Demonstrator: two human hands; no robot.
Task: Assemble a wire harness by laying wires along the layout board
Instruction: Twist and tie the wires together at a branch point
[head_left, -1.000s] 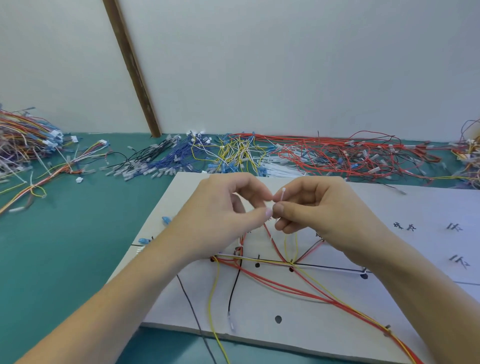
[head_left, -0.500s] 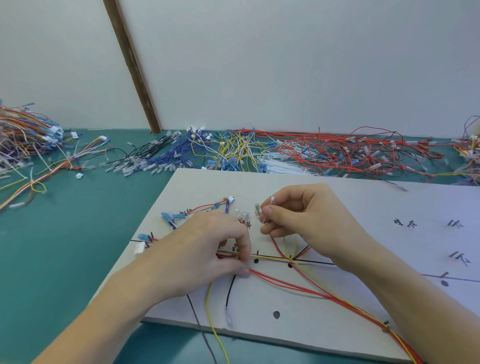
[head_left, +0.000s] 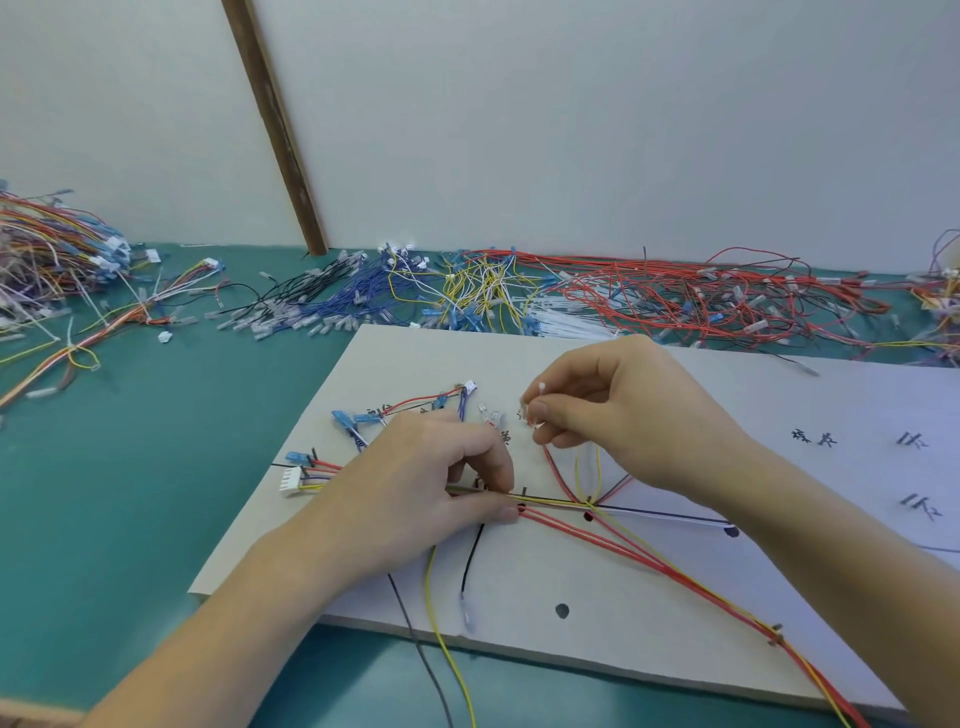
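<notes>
The wire bundle (head_left: 550, 512) is pinched on the layout board (head_left: 675, 597) by the left hand (head_left: 415, 499); a white cable tie (head_left: 537, 397) is pinched by the right hand (head_left: 618, 415). Loosened fingers could let wires spring off their pegs.

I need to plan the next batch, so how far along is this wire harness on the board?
Partly done. Several red and yellow wires already run along the layout board, and a white plug sits at its left end. In hand: the left hand pinches the bundle at a peg, the right hand holds a small white piece. Left: loose ends hang off the near edge.
</notes>
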